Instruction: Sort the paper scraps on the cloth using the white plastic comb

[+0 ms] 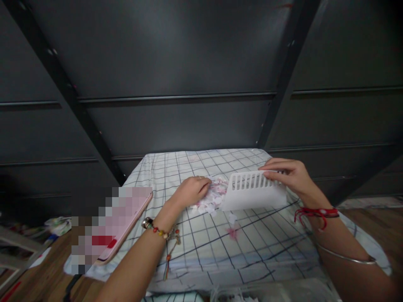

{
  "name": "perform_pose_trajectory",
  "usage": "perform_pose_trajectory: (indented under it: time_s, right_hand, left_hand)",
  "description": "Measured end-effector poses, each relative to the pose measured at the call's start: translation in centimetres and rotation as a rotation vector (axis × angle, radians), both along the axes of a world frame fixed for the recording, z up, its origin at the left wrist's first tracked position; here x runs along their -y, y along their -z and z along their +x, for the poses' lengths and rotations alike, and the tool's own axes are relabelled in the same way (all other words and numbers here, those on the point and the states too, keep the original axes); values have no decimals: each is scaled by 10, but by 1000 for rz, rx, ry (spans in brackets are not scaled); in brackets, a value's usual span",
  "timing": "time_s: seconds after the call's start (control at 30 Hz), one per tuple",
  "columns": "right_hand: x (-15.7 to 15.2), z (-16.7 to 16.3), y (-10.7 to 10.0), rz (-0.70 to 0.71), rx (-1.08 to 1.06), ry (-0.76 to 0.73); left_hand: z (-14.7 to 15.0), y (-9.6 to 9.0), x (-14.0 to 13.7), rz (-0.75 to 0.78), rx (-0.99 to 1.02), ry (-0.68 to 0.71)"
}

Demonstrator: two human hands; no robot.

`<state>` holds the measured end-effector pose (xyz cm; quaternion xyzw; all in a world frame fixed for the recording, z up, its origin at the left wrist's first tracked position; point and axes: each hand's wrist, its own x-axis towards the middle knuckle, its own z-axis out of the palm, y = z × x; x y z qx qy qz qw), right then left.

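A loose pile of small white and pink paper scraps (211, 199) lies on the checked cloth. At its left edge rests my left hand (193, 191), fingers curled together and touching the scraps; what lies under the fingers is hidden. My right hand (288, 174) pinches the slotted upper edge of a white plastic basket (255, 197), thumb on the near side and fingers behind. The basket is tilted beside the pile, its solid lower part towards me. A few stray scraps (232, 219) lie in front of it, near a pink smudge on the cloth.
The checked cloth (201, 247) covers the table. A pink phone (126, 226), partly pixelated, lies at the left with a dark cable. A clear plastic container (277, 291) with pale pieces stands at the near edge. Behind the table rises a dark panelled wall (176, 121).
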<state>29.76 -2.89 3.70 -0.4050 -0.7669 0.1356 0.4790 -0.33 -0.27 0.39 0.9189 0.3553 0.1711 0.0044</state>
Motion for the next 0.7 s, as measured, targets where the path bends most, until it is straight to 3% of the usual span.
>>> perform_pose_trajectory:
  time_s: [0.3, 0.7]
  right_hand:
    - [-1, 21, 2, -74, 6, 4]
    - [2, 20, -3, -76, -36, 7]
  left_hand:
    - [0, 2, -1, -4, 18, 22]
    - [0, 2, -1, -18, 32, 14]
